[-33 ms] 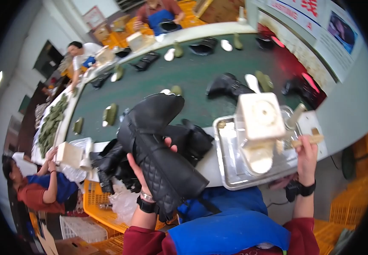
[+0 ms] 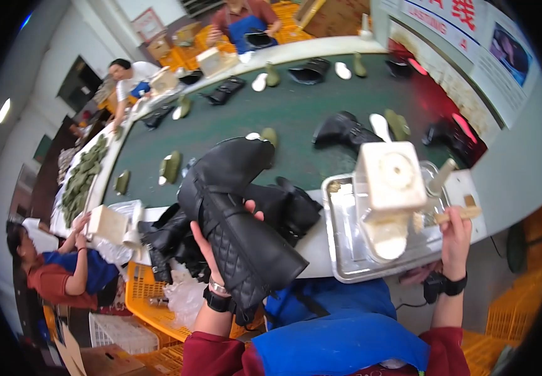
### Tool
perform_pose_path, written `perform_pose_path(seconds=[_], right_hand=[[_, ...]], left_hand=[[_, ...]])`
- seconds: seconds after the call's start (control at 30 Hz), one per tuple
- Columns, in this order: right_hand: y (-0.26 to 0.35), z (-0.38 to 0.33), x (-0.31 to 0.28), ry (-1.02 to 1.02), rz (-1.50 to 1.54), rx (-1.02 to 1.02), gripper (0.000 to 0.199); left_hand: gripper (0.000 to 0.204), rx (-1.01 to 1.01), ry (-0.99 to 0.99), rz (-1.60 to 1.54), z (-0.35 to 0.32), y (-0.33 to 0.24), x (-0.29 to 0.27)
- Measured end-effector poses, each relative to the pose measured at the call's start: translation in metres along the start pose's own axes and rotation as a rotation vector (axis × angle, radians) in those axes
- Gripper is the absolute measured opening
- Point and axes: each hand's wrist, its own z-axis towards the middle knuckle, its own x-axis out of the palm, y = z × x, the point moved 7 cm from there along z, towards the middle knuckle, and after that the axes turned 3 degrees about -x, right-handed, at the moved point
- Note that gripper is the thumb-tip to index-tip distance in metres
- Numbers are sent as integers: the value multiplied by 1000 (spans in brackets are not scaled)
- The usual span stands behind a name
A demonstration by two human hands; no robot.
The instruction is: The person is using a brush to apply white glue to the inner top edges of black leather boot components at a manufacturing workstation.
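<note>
My left hand [image 2: 207, 257] is closed around a black boot upper [image 2: 239, 232] with a quilted shaft and straps. The upper lies tilted, its wide opening toward me at the lower right. In my right hand [image 2: 454, 241] is a wooden-handled brush [image 2: 465, 214], gripped by the handle. Its pale bristles point left, beside a cream block-shaped stand [image 2: 393, 175] with a rounded white lower end. That stand sits in a metal tray [image 2: 340, 250]. A pale upright post [image 2: 441, 178] rises behind the brush.
A green conveyor belt [image 2: 221, 166] carries black uppers, white insoles and green shoe lasts. More black uppers [image 2: 164, 235] are heaped left of my hand. Yellow crates [image 2: 139, 294] stand below. Co-workers are at the left [image 2: 70, 269], far left [image 2: 130, 78] and far side [image 2: 242, 28].
The whole view has shifted slightly, so things appear a little further right and lower. Both hands keep their holds on the boot upper and the brush.
</note>
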Motion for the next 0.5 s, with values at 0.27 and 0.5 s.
perform_pose_path(seconds=[0.27,0.5], right_hand=[[-21,-12,33,28,106,30,16],[-3,-15,58,-1,-12,7,15]], left_hand=[[58,272,-226,610,30,-177,67],[66,308,-681,1954,152,-340,73]])
